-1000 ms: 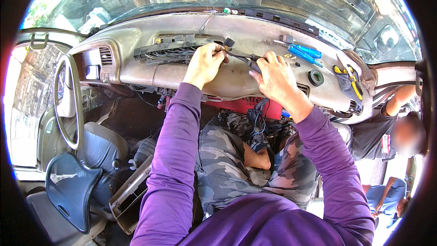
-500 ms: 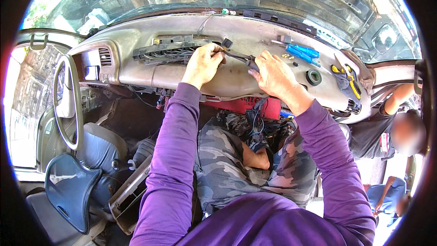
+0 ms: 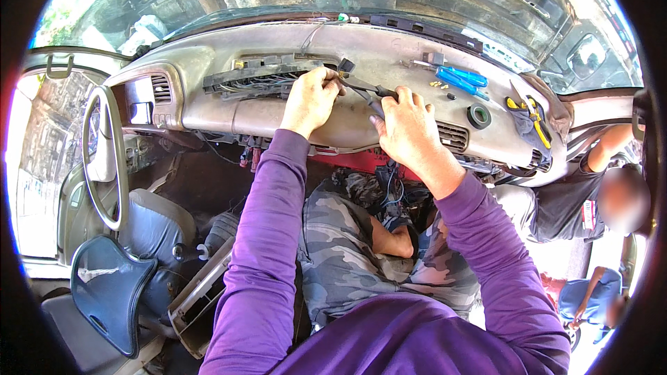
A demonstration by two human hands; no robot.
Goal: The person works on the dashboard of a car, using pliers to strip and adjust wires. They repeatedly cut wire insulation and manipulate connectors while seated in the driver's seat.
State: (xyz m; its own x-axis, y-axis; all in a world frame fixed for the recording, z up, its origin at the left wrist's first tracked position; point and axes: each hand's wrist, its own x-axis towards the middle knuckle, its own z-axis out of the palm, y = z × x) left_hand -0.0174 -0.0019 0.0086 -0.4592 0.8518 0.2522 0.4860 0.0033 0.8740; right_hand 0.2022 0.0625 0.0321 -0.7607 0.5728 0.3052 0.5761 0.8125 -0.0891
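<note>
Our left hand (image 3: 310, 102) pinches a small piece (image 3: 339, 77) we can't identify; our right hand (image 3: 415, 132) clasps a dark pliers-like tool (image 3: 378, 90). We should steady both — tips squared before squeezing.

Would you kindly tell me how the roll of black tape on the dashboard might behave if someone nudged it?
The roll of black tape lies on its flat side, so it would probably slide rather than roll. Its compact ring shape suggests it may be fairly light. The dashboard curves downward nearby, so a firm push might send it off.
</note>
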